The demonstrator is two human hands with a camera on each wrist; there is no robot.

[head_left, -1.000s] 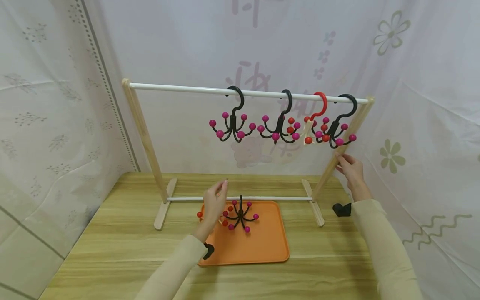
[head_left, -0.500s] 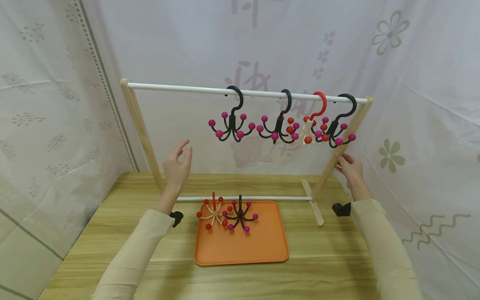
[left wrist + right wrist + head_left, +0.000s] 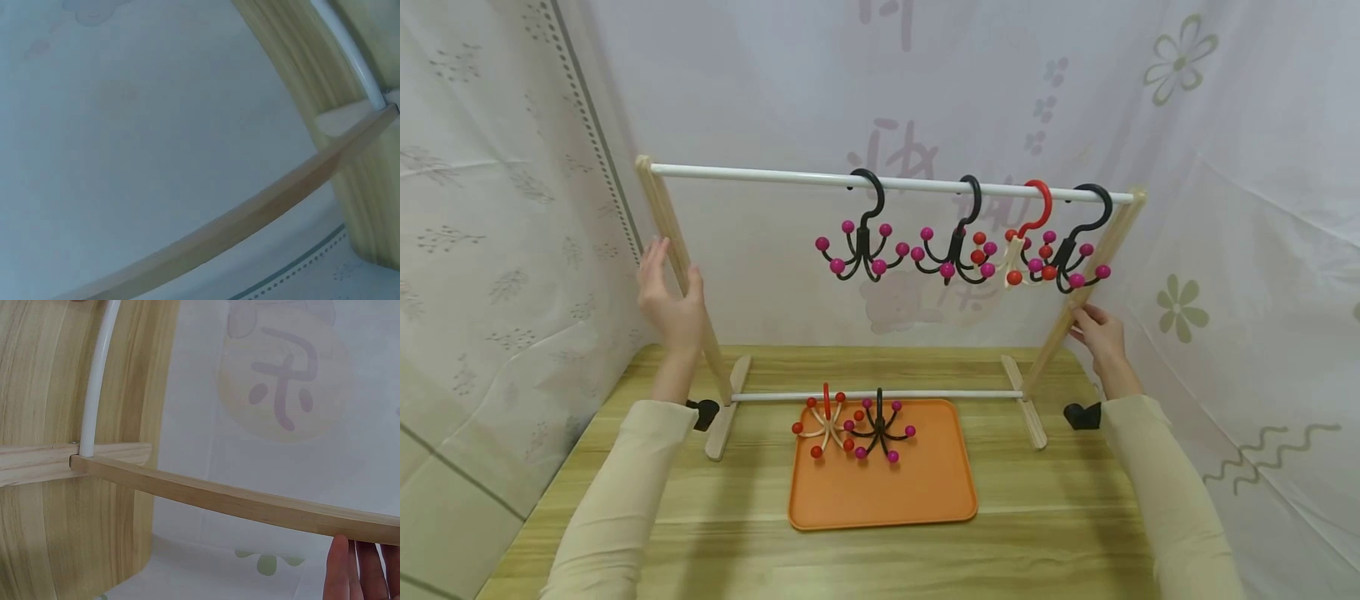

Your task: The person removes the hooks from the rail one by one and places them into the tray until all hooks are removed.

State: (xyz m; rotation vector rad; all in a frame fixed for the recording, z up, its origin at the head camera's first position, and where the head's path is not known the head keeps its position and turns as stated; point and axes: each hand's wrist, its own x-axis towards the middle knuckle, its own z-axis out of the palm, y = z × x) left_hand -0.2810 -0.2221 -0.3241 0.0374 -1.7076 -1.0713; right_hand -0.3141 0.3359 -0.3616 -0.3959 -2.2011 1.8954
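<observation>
My left hand (image 3: 673, 312) is raised beside the rack's left wooden post (image 3: 662, 208), fingers spread and nothing in them. My right hand (image 3: 1105, 346) holds the right wooden post (image 3: 1116, 242) partway up; in the right wrist view its fingertips (image 3: 338, 550) meet the post's edge and the other fingers pass behind it. From the white top rod (image 3: 752, 175) hang black multi-arm hook hangers (image 3: 862, 246) with magenta balls, and a red-hooked cream one (image 3: 1039, 204) with red balls.
Under the rack an orange tray (image 3: 910, 500) carries a cream hanger (image 3: 827, 425) with red balls and a black hanger (image 3: 880, 425) with magenta balls, side by side. A white lower rod (image 3: 955, 394) joins the rack's wooden feet (image 3: 1028, 408). Patterned curtains surround the wooden table.
My left hand has moved left and up from over the tray to the left post, its fingers opening out. The right hand stays on its post, and the hangers keep their places.
</observation>
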